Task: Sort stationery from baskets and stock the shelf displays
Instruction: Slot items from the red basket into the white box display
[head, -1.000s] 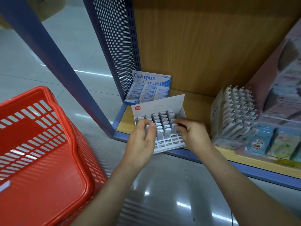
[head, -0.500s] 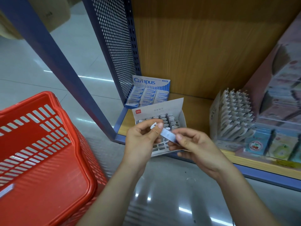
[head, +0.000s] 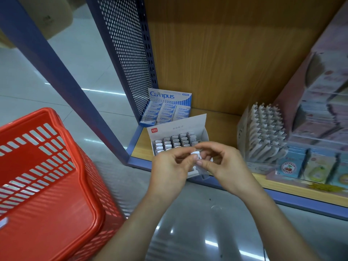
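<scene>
- Since half a second ago my hands have drawn closer together. The white piece (head: 195, 153) that lay stretched between them then is now bunched small between the fingertips.
- Left hand (head: 169, 167): fingers curled, thumb and forefinger pinching the white piece from the left.
- Right hand (head: 225, 166): fingers curled, forefinger above and thumb below, pinching the same piece from the right.
- The piece is held in the air, just in front of the white box (head: 180, 127) and above its front edge. It is too small and blurred to say what it is.
- The white box stands at the front left of the shelf (head: 222, 125) with its flap up at the back. Rows of small white-grey pieces stand in its slots, and my hands hide the front rows.
- Campus box (head: 170, 102): blue and white, right behind the white box, in the back left corner against the perforated panel (head: 128, 59).
- Pen rack (head: 263, 136): white pens in tilted rows, to the right of the white box and apart from it.
- Pink display (head: 320, 113): at the far right, just beside the pen rack, with small packets in front.
- Red basket (head: 88, 189): on the floor to my left, beside the shelf's blue post.
</scene>
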A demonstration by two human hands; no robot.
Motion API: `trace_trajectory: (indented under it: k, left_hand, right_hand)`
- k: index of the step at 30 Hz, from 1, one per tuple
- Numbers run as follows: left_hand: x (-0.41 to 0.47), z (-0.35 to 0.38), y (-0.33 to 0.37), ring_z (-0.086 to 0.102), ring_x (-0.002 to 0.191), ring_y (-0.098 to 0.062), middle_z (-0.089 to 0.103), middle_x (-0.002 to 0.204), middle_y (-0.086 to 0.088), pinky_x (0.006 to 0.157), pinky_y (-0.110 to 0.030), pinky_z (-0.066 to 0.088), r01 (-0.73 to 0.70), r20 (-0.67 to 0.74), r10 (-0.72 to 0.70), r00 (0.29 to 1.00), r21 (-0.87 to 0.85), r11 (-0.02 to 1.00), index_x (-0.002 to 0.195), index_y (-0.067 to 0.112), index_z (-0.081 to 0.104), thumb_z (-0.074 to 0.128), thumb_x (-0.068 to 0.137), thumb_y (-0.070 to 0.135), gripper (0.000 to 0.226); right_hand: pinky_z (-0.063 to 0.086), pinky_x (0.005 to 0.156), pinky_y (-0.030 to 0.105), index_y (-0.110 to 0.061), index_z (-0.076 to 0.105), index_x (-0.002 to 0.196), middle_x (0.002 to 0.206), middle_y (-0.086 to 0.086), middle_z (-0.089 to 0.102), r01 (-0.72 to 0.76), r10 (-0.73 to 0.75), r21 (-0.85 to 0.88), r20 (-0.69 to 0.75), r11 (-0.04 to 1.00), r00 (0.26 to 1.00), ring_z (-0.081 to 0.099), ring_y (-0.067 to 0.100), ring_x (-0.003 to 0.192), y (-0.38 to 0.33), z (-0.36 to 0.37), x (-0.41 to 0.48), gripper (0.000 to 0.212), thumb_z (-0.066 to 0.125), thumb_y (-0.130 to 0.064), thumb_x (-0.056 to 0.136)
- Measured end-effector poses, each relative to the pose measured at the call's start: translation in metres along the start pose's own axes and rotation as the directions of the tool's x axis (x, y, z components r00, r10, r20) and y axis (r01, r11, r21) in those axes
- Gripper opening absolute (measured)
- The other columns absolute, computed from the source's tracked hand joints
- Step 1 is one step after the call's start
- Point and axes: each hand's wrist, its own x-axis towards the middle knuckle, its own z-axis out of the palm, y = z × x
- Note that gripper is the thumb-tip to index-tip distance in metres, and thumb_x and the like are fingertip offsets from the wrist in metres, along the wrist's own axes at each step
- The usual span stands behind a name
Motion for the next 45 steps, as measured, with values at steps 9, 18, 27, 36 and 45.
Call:
trace_trajectory:
  k: [9,18,27,36,45]
  left_hand:
    - [0.076,0.01,-0.012,0.063,0.105,-0.023,0.071,0.113,-0.003,0.088,-0.027,0.047,-0.148,0.078,0.129,0.989,0.659,0.737,0.112,0.018,0.072,0.058,0.094,0.018,0.022]
    - [0.094,0.015,-0.017,0.066,0.095,-0.022,0.074,0.103,-0.001,0.087,-0.032,0.051,-0.21,0.228,0.058,0.972,0.734,0.645,0.097,0.018,0.077,0.063,0.091,0.016,0.016]
    - [0.092,0.007,-0.012,0.06,0.107,-0.025,0.067,0.118,-0.005,0.093,-0.034,0.049,-0.389,0.404,0.074,0.912,0.791,0.471,0.113,0.023,0.072,0.053,0.093,0.019,0.027]
    - [0.063,0.014,-0.021,0.06,0.094,-0.024,0.065,0.096,-0.003,0.078,-0.037,0.05,-0.421,0.388,0.193,0.901,0.679,0.602,0.099,0.023,0.077,0.063,0.088,0.023,0.017]
    - [0.063,0.027,-0.015,0.063,0.094,-0.025,0.07,0.098,-0.005,0.082,-0.033,0.049,-0.308,0.342,0.033,0.939,0.794,0.525,0.101,0.019,0.074,0.061,0.09,0.03,0.02]
  right_hand:
    - [0.049,0.076,0.016,-0.025,0.068,0.096,0.087,-0.013,0.069,-0.158,0.145,-0.02,-0.303,0.987,0.942,0.065,0.005,0.084,0.046,-0.013,0.02,0.017,0.072,-0.011,0.086]
    - [0.05,0.077,0.018,-0.014,0.074,0.106,0.089,-0.006,0.071,-0.156,0.12,-0.139,-0.242,0.978,0.963,0.064,0.011,0.084,0.059,-0.003,0.026,0.018,0.069,-0.014,0.088]
    - [0.049,0.08,0.021,-0.018,0.073,0.111,0.098,-0.003,0.073,-0.043,0.043,-0.361,-0.008,0.932,0.999,0.066,0.017,0.091,0.048,-0.001,0.03,0.022,0.065,-0.011,0.092]
    - [0.052,0.083,0.032,-0.023,0.075,0.103,0.097,0.0,0.075,-0.126,0.134,-0.357,-0.002,0.926,0.991,0.067,0.019,0.09,0.049,0.006,0.031,0.023,0.065,-0.009,0.089]
    - [0.044,0.055,0.009,-0.011,0.069,0.088,0.083,0.01,0.069,-0.37,0.369,0.0,-0.042,0.929,0.928,0.06,0.019,0.074,0.044,0.005,0.038,0.014,0.077,-0.003,0.08]
